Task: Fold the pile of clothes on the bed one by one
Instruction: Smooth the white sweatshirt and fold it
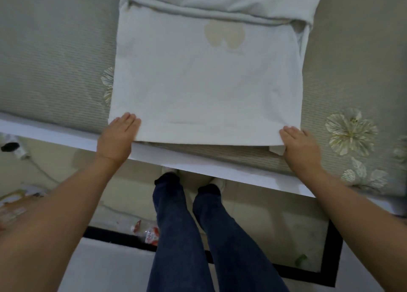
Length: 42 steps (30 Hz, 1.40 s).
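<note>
White shirt (pixel 204 80) lies flat on the bed (pixel 55 71), its long axis running straight away from you. Your left hand (pixel 117 135) and right hand (pixel 300 146) rest flat, fingers together, on its near hem corners, equally close.

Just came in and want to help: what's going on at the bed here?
A person stands at the bed's edge folding a white shirt spread on the patterned bedspread. The left hand and right hand each rest on a near hem corner. The sides look already folded in; the far end is bunched.
</note>
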Each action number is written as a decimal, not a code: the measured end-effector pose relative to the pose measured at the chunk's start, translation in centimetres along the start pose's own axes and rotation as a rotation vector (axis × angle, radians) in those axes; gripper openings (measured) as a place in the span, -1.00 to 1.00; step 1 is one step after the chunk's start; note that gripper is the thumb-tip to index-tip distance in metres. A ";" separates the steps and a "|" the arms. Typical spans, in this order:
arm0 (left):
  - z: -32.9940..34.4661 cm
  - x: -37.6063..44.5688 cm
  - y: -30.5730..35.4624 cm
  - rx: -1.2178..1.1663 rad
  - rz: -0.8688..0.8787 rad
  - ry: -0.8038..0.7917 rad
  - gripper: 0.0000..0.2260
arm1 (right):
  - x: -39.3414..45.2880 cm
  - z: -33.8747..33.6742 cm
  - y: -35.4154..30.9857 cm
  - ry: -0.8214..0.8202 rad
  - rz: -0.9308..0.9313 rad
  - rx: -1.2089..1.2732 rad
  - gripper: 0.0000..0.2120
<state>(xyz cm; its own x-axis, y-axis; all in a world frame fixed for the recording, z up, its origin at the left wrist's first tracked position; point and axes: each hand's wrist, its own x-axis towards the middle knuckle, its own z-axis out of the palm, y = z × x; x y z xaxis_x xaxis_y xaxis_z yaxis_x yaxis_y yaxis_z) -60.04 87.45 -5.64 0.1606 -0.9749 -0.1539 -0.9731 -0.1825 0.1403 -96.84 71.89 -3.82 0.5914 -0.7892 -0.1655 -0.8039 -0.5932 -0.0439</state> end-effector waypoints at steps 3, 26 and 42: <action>-2.5 -1.0 -1.0 0.104 0.084 -0.043 -0.59 | 0.3 1.0 -1.1 -0.058 0.112 0.037 -0.67; -3.4 1.3 0.4 0.346 -0.068 -0.640 -0.69 | -3.4 -2.0 2.4 -0.504 0.104 -0.240 -0.48; -12.4 1.3 1.3 0.212 -0.278 -0.272 -0.53 | 0.9 -9.6 1.8 -0.255 0.284 -0.058 -0.52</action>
<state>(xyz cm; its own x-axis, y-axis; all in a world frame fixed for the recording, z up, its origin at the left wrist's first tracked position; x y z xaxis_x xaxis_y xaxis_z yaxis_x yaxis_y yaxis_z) -59.08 84.40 6.48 0.3994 -0.8184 -0.4131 -0.9160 -0.3752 -0.1422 -97.15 68.61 5.36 0.3054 -0.8628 -0.4029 -0.9240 -0.3707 0.0936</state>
